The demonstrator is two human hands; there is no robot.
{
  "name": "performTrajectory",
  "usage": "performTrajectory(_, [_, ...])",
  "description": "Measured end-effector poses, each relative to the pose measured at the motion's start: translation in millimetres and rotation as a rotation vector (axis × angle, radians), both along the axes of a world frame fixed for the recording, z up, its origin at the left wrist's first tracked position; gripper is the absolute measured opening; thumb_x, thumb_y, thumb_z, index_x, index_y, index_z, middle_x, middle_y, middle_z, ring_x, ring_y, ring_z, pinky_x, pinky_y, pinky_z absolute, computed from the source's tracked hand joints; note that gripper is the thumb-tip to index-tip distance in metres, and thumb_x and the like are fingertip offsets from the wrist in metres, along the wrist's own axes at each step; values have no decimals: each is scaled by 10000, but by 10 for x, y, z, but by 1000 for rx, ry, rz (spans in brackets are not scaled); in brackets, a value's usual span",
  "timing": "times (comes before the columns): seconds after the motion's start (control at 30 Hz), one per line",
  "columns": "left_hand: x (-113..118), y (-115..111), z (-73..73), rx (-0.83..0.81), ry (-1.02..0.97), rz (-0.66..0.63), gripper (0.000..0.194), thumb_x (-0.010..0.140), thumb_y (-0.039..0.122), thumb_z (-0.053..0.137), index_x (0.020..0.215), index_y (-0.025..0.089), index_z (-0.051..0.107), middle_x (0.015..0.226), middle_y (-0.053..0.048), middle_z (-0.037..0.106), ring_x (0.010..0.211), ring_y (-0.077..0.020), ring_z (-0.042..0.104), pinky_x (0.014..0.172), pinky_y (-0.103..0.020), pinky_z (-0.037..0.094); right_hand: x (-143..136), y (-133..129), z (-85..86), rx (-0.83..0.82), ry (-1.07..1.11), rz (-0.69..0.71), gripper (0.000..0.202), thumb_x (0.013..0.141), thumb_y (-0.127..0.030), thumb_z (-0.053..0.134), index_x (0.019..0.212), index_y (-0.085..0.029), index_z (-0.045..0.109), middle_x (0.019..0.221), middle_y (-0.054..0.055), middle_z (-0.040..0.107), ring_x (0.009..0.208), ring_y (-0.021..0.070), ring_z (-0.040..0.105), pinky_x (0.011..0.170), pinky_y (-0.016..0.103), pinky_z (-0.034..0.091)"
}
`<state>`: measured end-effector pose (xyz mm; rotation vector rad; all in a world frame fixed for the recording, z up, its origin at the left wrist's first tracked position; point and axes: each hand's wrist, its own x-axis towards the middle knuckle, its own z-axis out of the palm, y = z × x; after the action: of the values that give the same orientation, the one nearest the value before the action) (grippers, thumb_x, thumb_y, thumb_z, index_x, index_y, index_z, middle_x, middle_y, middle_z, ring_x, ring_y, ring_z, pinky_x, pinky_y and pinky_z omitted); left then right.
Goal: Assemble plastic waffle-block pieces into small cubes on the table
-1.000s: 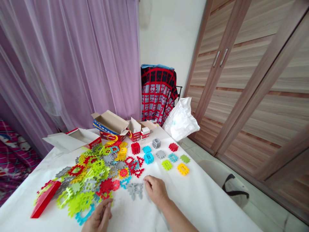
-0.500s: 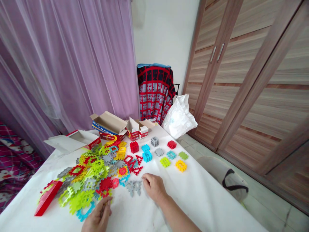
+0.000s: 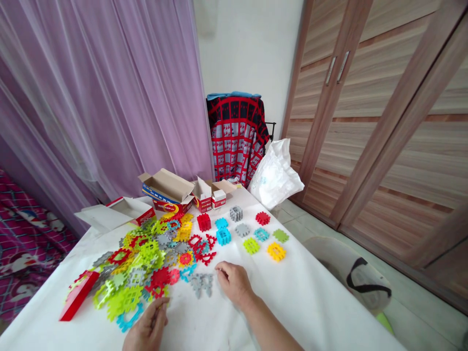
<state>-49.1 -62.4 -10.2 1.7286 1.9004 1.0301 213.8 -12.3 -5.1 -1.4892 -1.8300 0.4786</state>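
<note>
Grey interlocking pieces point(image 3: 202, 282): small cluster lying flat on the white table point(image 3: 310, 302), just left of the right hand point(image 3: 234, 282) and up-right of the left hand point(image 3: 148, 327). Cluster's long axis runs roughly left-right, w/ toothed prongs pointing toward the near edge. Right hand is clearly the nearer one: its fingertips sit at the cluster's right end, touching or a hair off, can't tell which. Right hand is palm down, fingers loosely curled, nothing visibly gripped.

Left hand is low at the near edge, fingers bunched together as if pinching sth thin; whatever it is can't be made out. It sits just below a blue frame piece point(image 3: 128, 319) and lime-green pieces point(image 3: 122, 301) at the pile's near rim.

Farther out: big mixed pile of coloured pieces point(image 3: 146, 258) to the left, red tray-like lid point(image 3: 78, 296) at its left edge. Behind the grey cluster, red triangles point(image 3: 202, 247), then small built cubes, red point(image 3: 204, 222), blue point(image 3: 223, 236), grey point(image 3: 236, 213), plus flat squares incl. a yellow one point(image 3: 276, 251). Open cardboard boxes point(image 3: 171, 191) at the far edge; white plastic bag point(image 3: 275, 176) beyond the table.
</note>
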Motion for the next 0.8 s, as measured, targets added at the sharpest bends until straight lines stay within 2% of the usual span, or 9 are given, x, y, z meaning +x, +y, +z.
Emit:
performTrajectory(0.33, [36,-32,-11,-11,55,27,295,756,465,471,851,287,685,632,51,729,574,-159,693,567,-225,532,39,12,-62,-21,-2,-4,257,847,-217,452,895,-241,703,819,14,743,751,142,675,686,197,421])
performTrajectory(0.8, [113,-55,53,-36,50,32,282,824,412,419,880,262,652,553,52,654,538,-156,646,577,-248,513,75,16,-202,32,-35,25,300,868,-287,392,886,-262,690,754,18,730,686,172,669,634,227,441])
